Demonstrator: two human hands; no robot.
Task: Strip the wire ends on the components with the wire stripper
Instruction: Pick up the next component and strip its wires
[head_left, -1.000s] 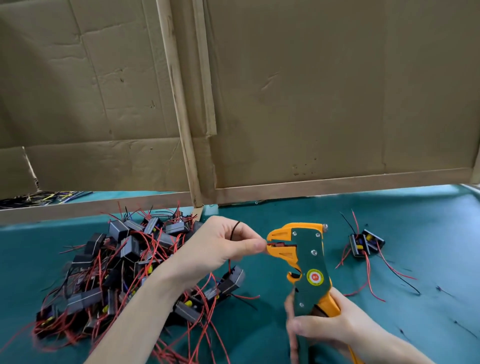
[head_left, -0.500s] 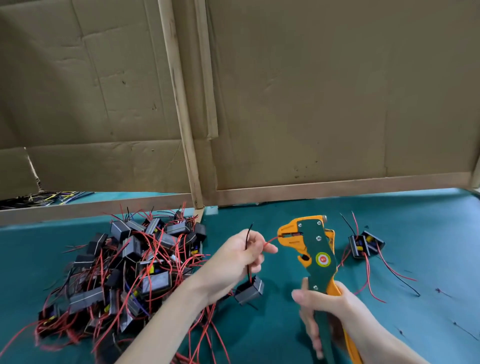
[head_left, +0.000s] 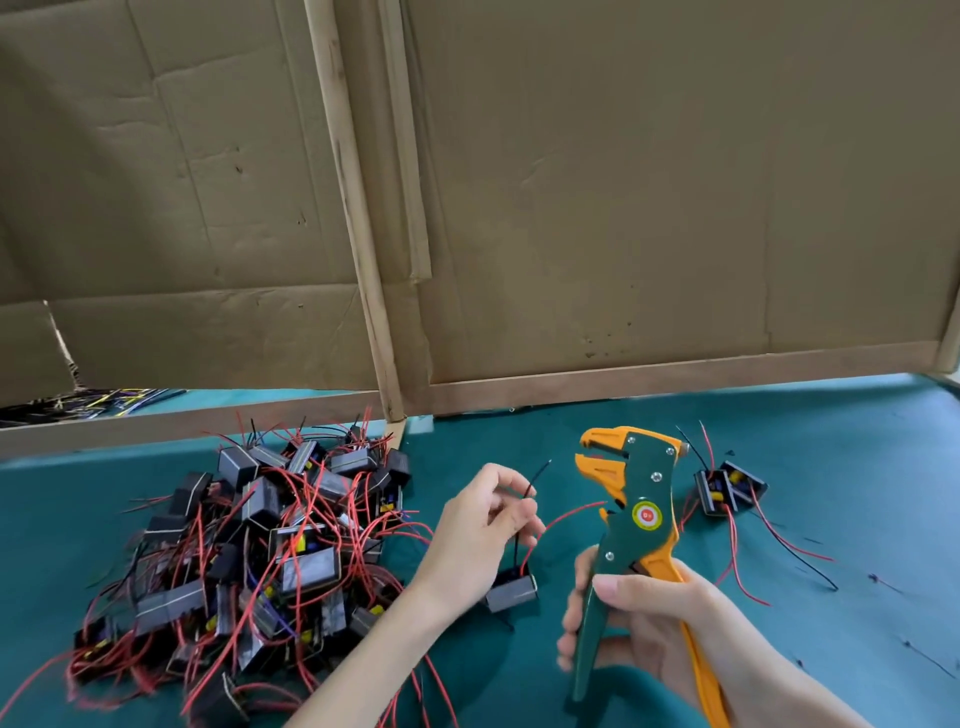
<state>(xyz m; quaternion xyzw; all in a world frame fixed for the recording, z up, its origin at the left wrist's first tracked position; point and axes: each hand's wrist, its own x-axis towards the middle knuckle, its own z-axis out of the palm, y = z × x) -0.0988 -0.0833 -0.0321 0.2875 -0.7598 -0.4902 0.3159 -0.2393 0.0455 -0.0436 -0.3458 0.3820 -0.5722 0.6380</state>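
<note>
Most of the work is left, I judge: the big pile of parts (head_left: 249, 561) at your left waits; only two parts (head_left: 730, 486) at the right look finished; your right hand (head_left: 639, 618) grasps the wire stripper (head_left: 639, 514), its mouth apart; your left hand (head_left: 483, 525) pinches the black wire (head_left: 535, 478) of one hanging part (head_left: 511, 590), near the stripper, not inside; the round sticker (head_left: 647, 515) is too small to read.

Left hand (head_left: 480, 527) pinches the thin black wire (head_left: 538, 476) of a small black box component (head_left: 511, 595); right hand (head_left: 652, 621) grips a green-and-orange wire stripper (head_left: 641, 501), jaws parted.
</note>
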